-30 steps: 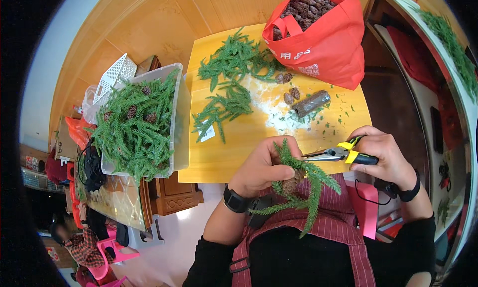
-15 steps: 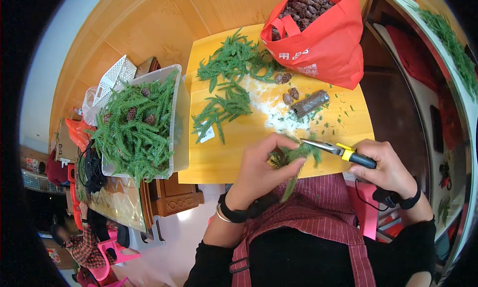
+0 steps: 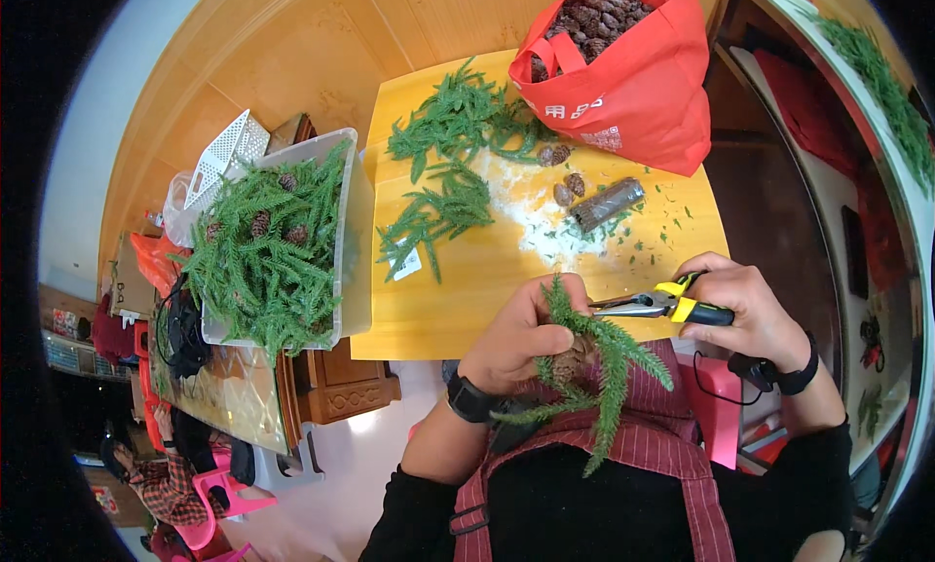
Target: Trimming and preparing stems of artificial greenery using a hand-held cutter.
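Note:
My left hand [image 3: 516,338] is closed on a green artificial pine sprig [image 3: 616,367], whose branches fan out over the apron. A brown pine cone [image 3: 567,365] shows among its needles, beside my thumb. In my right hand [image 3: 745,304] is a pair of long-nose pliers [image 3: 662,302] with yellow-and-black handles. The handles are spread and the jaws point left, close to the top of the sprig. Whether the jaws touch a stem or wire there is too small to tell.
On the yellow table [image 3: 429,318] lie loose pine sprigs [image 3: 458,114], a few cones [image 3: 575,184], a dark roll [image 3: 606,205], white powder and green clippings. A red bag [image 3: 643,94] of cones stands far right. Left is a clear bin [image 3: 355,241] of sprigs; a person [image 3: 170,484] sits beyond.
My left hand has turned the sprig, so its branches and cone now face me. The pliers' handles have spread apart, and the jaws remain near the sprig.

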Demonstrator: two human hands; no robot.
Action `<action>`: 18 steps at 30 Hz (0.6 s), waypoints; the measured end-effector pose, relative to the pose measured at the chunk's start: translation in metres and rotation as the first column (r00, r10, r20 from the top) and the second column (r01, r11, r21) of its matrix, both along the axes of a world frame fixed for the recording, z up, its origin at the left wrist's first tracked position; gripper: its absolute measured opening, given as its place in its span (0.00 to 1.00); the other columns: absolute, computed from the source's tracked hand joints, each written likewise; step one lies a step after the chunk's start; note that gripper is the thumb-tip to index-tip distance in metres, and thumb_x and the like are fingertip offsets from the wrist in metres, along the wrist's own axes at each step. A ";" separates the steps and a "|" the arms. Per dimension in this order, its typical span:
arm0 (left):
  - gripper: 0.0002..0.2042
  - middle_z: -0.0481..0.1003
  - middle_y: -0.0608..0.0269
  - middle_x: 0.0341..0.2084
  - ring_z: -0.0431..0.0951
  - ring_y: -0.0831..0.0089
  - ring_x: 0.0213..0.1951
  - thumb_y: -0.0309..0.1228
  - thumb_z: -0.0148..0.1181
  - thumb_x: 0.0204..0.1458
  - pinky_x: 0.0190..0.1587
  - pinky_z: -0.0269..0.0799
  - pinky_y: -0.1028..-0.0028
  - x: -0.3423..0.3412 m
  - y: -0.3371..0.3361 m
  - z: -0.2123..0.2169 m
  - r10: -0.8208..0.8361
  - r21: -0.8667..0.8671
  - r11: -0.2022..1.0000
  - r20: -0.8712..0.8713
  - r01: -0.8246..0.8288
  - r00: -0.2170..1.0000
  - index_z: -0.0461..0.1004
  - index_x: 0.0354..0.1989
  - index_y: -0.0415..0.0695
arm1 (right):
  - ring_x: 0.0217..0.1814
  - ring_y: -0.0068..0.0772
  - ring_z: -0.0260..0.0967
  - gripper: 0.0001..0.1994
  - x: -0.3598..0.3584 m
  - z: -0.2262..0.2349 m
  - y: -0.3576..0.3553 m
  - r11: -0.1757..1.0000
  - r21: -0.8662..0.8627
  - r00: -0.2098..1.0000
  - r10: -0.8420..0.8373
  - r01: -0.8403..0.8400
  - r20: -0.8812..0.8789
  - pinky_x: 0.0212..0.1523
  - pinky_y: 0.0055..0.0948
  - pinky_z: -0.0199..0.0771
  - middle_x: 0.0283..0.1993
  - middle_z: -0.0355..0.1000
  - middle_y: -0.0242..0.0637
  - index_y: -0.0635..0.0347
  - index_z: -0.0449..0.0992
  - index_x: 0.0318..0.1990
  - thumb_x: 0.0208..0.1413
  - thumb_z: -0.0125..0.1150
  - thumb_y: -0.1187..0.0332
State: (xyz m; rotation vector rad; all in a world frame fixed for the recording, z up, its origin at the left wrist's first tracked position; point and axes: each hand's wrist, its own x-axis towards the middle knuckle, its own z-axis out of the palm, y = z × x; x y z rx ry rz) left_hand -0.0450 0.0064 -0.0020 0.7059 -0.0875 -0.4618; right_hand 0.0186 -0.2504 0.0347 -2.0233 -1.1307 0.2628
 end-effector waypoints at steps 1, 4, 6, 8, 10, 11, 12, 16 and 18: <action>0.20 0.70 0.61 0.24 0.72 0.73 0.27 0.34 0.68 0.34 0.29 0.69 0.76 0.000 0.000 -0.001 -0.017 -0.011 1.000 -0.007 0.017 1.000 0.61 0.30 0.43 | 0.40 0.43 0.68 0.14 -0.001 0.000 0.001 1.000 0.011 1.000 -0.011 0.011 0.009 0.36 0.33 0.68 0.24 0.68 0.39 0.63 0.70 0.21 0.37 0.68 0.63; 0.19 0.71 0.60 0.26 0.73 0.74 0.28 0.32 0.68 0.34 0.31 0.69 0.77 0.001 0.001 0.003 -0.001 0.009 1.000 0.004 0.001 1.000 0.62 0.30 0.42 | 0.36 0.43 0.68 0.14 -0.004 0.003 0.003 0.998 0.023 0.998 -0.051 0.051 0.029 0.33 0.32 0.67 0.23 0.67 0.40 0.63 0.69 0.20 0.37 0.68 0.64; 0.18 0.72 0.60 0.26 0.73 0.74 0.29 0.29 0.68 0.34 0.32 0.69 0.77 0.003 0.006 0.007 0.046 0.153 0.987 0.056 -0.054 0.997 0.64 0.30 0.41 | 0.33 0.43 0.68 0.15 -0.007 0.006 0.004 0.996 0.022 0.996 -0.084 0.083 0.040 0.31 0.32 0.67 0.22 0.66 0.41 0.63 0.68 0.20 0.37 0.68 0.64; 0.16 0.72 0.60 0.27 0.73 0.75 0.30 0.26 0.67 0.35 0.33 0.69 0.77 0.005 0.006 0.014 0.083 0.289 0.951 0.115 -0.113 0.990 0.65 0.31 0.40 | 0.27 0.42 0.66 0.14 -0.012 0.011 0.005 0.985 -0.030 0.981 -0.163 0.167 0.107 0.27 0.34 0.66 0.18 0.63 0.40 0.63 0.66 0.19 0.40 0.66 0.65; 0.14 0.73 0.61 0.29 0.73 0.76 0.31 0.20 0.65 0.36 0.34 0.69 0.78 0.006 0.003 0.020 -0.018 0.674 0.396 0.685 -0.624 0.729 0.68 0.31 0.40 | 0.26 0.42 0.66 0.14 -0.018 0.019 0.007 0.969 -0.119 0.976 -0.213 0.216 0.042 0.26 0.34 0.66 0.17 0.63 0.40 0.63 0.66 0.19 0.40 0.66 0.65; 0.14 0.73 0.61 0.29 0.73 0.76 0.31 0.20 0.65 0.36 0.34 0.69 0.78 0.006 0.002 0.020 -0.017 0.675 0.395 0.684 -0.623 0.730 0.68 0.31 0.40 | 0.25 0.42 0.65 0.14 -0.019 0.023 0.008 0.944 -0.208 0.964 -0.264 0.255 -0.018 0.24 0.34 0.65 0.17 0.62 0.39 0.63 0.66 0.19 0.40 0.65 0.65; 0.13 0.73 0.61 0.29 0.73 0.77 0.31 0.19 0.64 0.36 0.35 0.69 0.77 0.006 0.002 0.019 -0.059 0.618 0.330 0.768 -0.714 0.638 0.68 0.31 0.39 | 0.25 0.42 0.65 0.14 -0.020 0.026 0.008 0.944 -0.209 0.964 -0.263 0.254 -0.019 0.24 0.34 0.65 0.17 0.62 0.39 0.63 0.66 0.19 0.40 0.65 0.65; 0.13 0.73 0.63 0.29 0.73 0.76 0.31 0.21 0.65 0.36 0.35 0.69 0.77 0.001 0.003 0.024 0.186 0.567 0.711 0.420 -0.417 0.888 0.69 0.31 0.40 | 0.29 0.42 0.66 0.13 -0.012 0.021 0.001 0.970 -0.160 0.982 -0.188 0.184 -0.008 0.35 0.34 0.67 0.17 0.63 0.39 0.63 0.68 0.21 0.41 0.64 0.65; 0.14 0.73 0.63 0.29 0.73 0.76 0.31 0.22 0.65 0.36 0.35 0.70 0.77 0.005 0.005 0.018 0.176 0.493 0.801 0.348 -0.339 0.921 0.68 0.31 0.40 | 0.33 0.42 0.67 0.13 -0.006 0.016 -0.003 0.984 -0.121 0.990 -0.119 0.127 0.071 0.40 0.34 0.67 0.19 0.64 0.39 0.64 0.70 0.23 0.41 0.64 0.63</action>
